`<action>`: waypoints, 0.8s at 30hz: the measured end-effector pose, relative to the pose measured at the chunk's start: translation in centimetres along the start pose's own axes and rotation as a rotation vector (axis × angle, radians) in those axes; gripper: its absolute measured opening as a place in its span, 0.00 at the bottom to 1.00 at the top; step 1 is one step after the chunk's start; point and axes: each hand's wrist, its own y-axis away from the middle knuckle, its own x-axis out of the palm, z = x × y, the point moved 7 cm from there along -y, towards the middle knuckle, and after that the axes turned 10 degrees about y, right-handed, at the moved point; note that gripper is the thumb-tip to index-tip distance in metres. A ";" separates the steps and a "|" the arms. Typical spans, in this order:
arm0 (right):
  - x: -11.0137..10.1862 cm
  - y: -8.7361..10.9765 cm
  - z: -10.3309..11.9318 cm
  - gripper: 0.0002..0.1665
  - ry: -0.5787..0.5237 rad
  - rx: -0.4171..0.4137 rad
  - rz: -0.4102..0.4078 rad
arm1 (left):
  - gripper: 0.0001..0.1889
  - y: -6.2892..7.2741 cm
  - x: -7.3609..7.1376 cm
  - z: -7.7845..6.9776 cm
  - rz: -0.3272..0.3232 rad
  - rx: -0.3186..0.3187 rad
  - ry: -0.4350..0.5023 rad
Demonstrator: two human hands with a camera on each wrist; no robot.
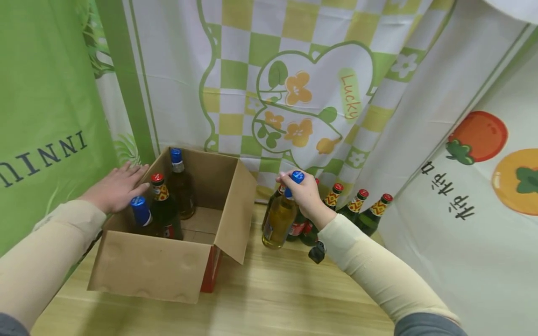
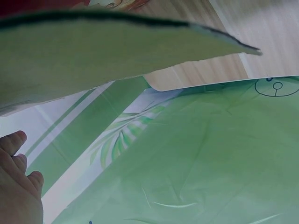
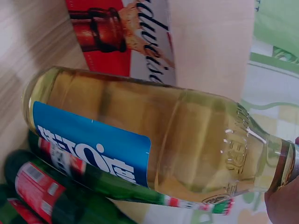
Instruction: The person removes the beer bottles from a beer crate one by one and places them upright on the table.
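My right hand [image 1: 307, 196] grips the neck of a pale-glass beer bottle [image 1: 277, 224] just under its blue cap. The right wrist view shows the amber contents and blue label of this bottle, which hangs nearly upright in front of green bottles. To the left, my left hand [image 1: 117, 189] rests with extended fingers on the left rim of an open cardboard box [image 1: 214, 172]. Inside stand a red-capped green bottle [image 1: 166, 212], a blue-capped bottle [image 1: 141, 212] near the left hand, and another blue-capped bottle [image 1: 181, 186] in the back corner.
Several red-capped green bottles [image 1: 370, 219] stand right of the held bottle, partly hidden by my right hand and arm. The box's front flap [image 1: 147, 266] and right flap [image 1: 237, 214] fold outward over the wooden table [image 1: 269, 298]. Printed curtains [image 1: 176, 84] hang close behind.
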 end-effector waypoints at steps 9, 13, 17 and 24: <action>0.6 -0.3 -3.1 0.12 -0.006 0.010 -0.062 | 0.37 0.1 0.0 -0.1 0.004 -0.006 -0.002; 1.1 -0.3 -4.2 0.13 -0.002 0.014 -0.075 | 0.36 0.2 -0.1 -0.2 0.004 -0.006 0.001; 1.4 -0.3 -4.9 0.13 0.031 0.013 -0.097 | 0.36 0.2 -0.2 -0.3 -0.002 -0.004 0.004; 2.0 -0.5 -5.8 0.11 0.050 0.009 -0.119 | 0.36 0.3 -0.3 -0.4 0.003 -0.014 0.003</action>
